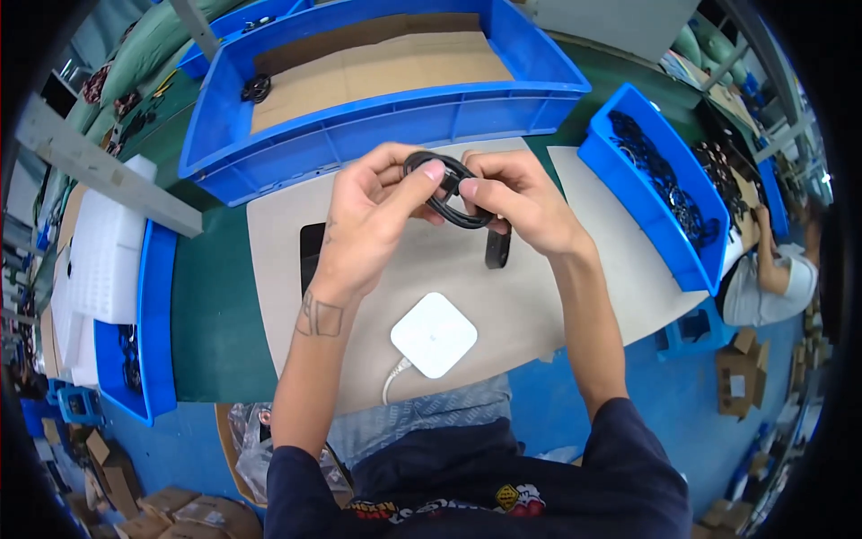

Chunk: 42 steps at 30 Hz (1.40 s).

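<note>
Near edge of the worktop [220, 314]: white rounded-square box [434, 335] flat on a pale mat [539, 310], light cable [395, 373] coming off its near corner. Past it, small black block [496, 250] just below the right hand [525, 202]; can't tell if it hangs or stands, or ties into the coil. Black cable coil [462, 218] is up over the mat, between both hands. Left hand [382, 198]: fingers closed on the coil's left side, thumb on top. Right: thumb and forefinger pinched on its right side. Coil should be light, springy, slightly slick, tough jacket; plug ends likely the weak spot, don't tug there. Best hold: across all strands, opposite sides, else loops may spread. Farther: blue bin [633, 193] of black cables at right, cardboard-lined blue tray [296, 153] at back, one black bundle [257, 88] inside
</note>
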{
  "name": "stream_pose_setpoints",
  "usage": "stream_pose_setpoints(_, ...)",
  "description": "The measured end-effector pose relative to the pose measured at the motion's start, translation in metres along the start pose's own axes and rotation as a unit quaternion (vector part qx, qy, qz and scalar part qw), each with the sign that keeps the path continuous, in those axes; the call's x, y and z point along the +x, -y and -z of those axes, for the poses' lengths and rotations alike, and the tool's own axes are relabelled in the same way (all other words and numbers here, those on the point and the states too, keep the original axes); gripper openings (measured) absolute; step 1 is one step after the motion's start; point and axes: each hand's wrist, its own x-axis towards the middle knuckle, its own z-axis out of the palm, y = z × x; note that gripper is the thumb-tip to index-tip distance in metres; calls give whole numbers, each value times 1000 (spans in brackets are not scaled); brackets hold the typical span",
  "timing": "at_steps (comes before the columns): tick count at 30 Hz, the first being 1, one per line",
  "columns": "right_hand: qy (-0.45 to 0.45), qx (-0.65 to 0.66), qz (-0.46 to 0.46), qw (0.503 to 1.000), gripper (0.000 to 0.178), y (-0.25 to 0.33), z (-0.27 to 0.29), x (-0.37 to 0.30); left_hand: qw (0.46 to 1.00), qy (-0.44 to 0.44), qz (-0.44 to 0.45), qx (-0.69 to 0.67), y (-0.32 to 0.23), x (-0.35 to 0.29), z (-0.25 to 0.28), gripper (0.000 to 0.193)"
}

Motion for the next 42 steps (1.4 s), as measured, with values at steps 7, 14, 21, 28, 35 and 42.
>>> stream_pose_setpoints(7,89,34,-31,995,16,-50,32,5,994,-9,76,-73,59,6,5,6)
stream_pose_setpoints(14,87,66,-46,993,4,-60,27,1,948,22,141,-283,89,7,20,2)
stream_pose_setpoints(21,-117,-219,157,956,16,-43,-1,-21,953,-17,126,-274,88,-5,23,5)
stream_pose_setpoints(28,-137,-295,150,933,19,-42,-22,-29,968,12,96,-231,87,-14,21,9)
stream_pose_setpoints(35,-178,-408,194,874,14,-45,-33,-33,984,-34,86,-153,89,-14,8,11)
stream_pose_setpoints(42,-208,-258,238,913,14,-57,-26,-25,978,-11,130,-161,98,-1,3,9)
